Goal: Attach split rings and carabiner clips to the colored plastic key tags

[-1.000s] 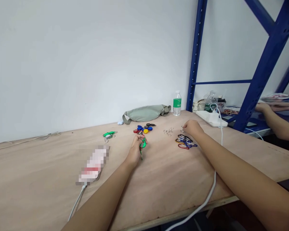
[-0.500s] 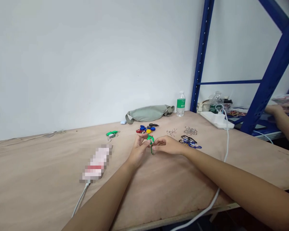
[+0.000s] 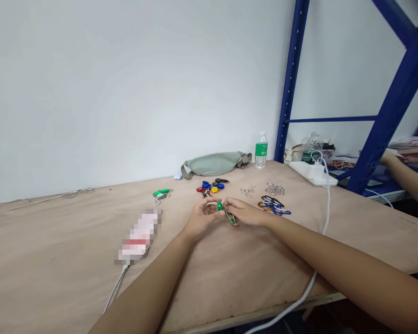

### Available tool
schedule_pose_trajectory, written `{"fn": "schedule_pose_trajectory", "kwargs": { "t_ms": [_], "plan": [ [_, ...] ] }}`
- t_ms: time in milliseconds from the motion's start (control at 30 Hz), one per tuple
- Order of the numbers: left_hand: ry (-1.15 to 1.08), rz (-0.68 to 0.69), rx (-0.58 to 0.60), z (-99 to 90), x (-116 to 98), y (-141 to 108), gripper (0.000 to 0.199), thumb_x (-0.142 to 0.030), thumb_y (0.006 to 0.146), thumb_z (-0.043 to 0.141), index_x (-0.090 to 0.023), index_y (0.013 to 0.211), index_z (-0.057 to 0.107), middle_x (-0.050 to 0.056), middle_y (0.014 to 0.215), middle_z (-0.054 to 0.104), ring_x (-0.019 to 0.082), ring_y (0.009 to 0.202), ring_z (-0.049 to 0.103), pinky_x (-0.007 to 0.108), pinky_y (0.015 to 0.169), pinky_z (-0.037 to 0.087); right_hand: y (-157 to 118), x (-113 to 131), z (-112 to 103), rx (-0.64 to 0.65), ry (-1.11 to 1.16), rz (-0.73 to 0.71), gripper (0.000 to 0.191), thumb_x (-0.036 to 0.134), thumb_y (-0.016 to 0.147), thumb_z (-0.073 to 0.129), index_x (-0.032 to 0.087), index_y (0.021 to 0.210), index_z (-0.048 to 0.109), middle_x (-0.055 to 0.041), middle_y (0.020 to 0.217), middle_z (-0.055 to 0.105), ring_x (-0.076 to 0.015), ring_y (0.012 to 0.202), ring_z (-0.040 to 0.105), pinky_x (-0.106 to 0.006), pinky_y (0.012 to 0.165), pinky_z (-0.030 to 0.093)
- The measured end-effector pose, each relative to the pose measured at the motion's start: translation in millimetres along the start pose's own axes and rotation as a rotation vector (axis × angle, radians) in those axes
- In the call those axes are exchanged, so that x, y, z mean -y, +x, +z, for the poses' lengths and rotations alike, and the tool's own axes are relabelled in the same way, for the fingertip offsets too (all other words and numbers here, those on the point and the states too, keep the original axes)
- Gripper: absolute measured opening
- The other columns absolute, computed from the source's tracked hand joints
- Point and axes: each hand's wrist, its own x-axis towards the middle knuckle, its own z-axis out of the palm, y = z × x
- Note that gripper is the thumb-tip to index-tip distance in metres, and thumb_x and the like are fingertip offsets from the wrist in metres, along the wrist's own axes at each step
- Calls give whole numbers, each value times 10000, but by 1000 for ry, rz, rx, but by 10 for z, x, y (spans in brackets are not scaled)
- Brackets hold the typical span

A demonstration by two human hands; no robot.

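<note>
Our left hand pinches a green key tag while our right hand grips a green carabiner against it, over the plywood surface, between the coloured key tags and the pile of carabiners.

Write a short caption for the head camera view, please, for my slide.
Left hand and right hand hold a green carabiner over a plywood table.

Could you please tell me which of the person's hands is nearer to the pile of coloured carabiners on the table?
Right. The right hand is close to the left of the carabiners in view, while the left hand lies farther left, beyond the right hand.
</note>
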Motion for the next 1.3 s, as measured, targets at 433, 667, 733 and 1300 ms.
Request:
{"fn": "schedule_pose_trajectory", "kwargs": {
  "t_ms": [433,667,733,1300],
  "plan": [
    [147,83,30,48,-15,3,359,-241,585,701,-149,895,544,31,765,610,130,702,565,286,695,427,-4,73,0,41,60,-10,107,234,722,369,174,656,427,42,518,415,-76,433,367,-209,433,276],
    [267,102,-29,-4,48,27,411,-248,587,699,-151,943,518,24,776,586,106,691,530,256,667,399,-35,38,-18,93,40,-28,286,451,796,386,180,708,367,53,589,358,-67,491,328,-203,471,265],
    [304,108,-39,-8,58,26,391,-254,592,693,-149,927,521,19,747,580,103,668,521,256,658,393,-57,42,-34,125,-35,-55,337,510,803,355,180,739,378,51,597,352,-72,511,333,-205,490,281],
    [958,333,-93,-54,-75,-2,138,-156,658,546,-174,778,481,21,824,486,130,745,470,255,683,386,-43,-4,-110,-65,-642,-250,174,284,822,370,174,751,486,-12,710,541,-134,653,480,-255,631,377]
  ]
}}
